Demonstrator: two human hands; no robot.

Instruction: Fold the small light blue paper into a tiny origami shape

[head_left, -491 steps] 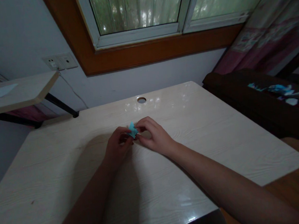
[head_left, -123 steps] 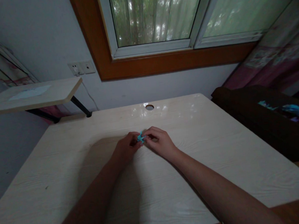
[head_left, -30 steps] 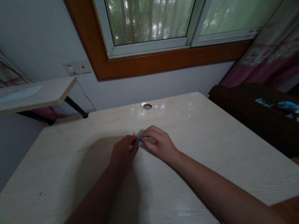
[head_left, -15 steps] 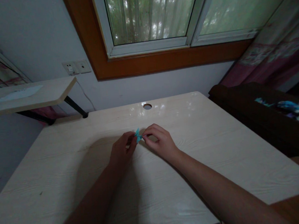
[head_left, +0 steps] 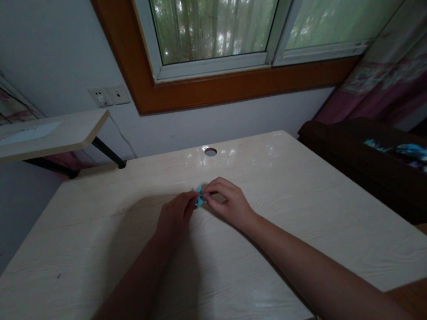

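Between my two hands, over the middle of the desk, is a small turquoise piece [head_left: 201, 197] with pointed ends, like folded paper. My right hand [head_left: 231, 203] pinches its right side between thumb and forefinger. On the left edge of the piece, the fingertips of my left hand [head_left: 176, 214] are pressed together. Fingers cover part of the piece, so its full shape is hidden.
The pale wood-grain desk [head_left: 134, 281] has a round cable hole [head_left: 210, 152] near its back edge. At the back left a raised shelf [head_left: 80, 132] stands on black legs. A dark brown piece of furniture [head_left: 352, 168] is beyond the right edge.
My left fingers have closed in and moved slightly right against the turquoise piece, which has tilted and shifted a little. My right hand has hardly moved.
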